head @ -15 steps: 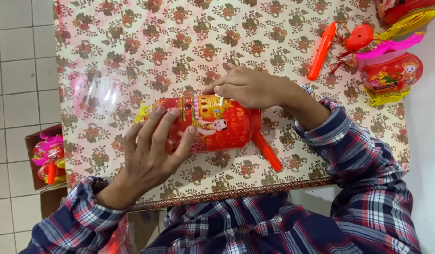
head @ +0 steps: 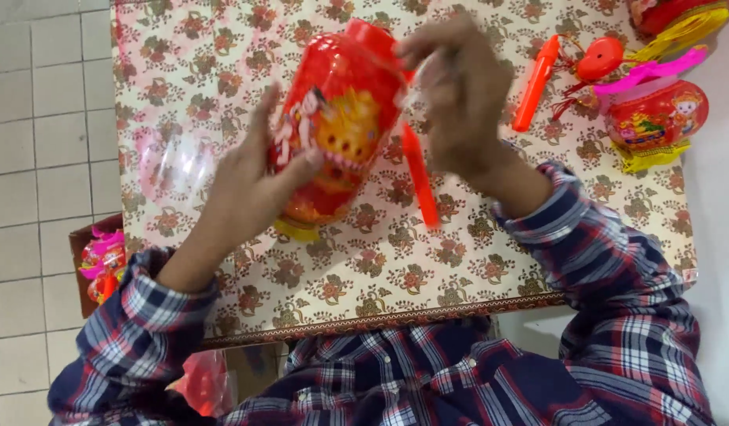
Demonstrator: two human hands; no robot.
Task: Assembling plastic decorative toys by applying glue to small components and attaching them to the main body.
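The red plastic lantern [head: 337, 126] is lifted above the floral tablecloth [head: 459, 260], tilted with its top end away from the person. The left hand [head: 254, 185] presses against its near side — fingers spread, thumb laid over the printed front. The right hand [head: 459, 95] is at the lantern's top right, blurred; its fingers look bunched together there, though I cannot tell what they pinch. An orange stick [head: 419, 185] hangs just right of the lantern. Well right of it lies a second lantern [head: 656, 114].
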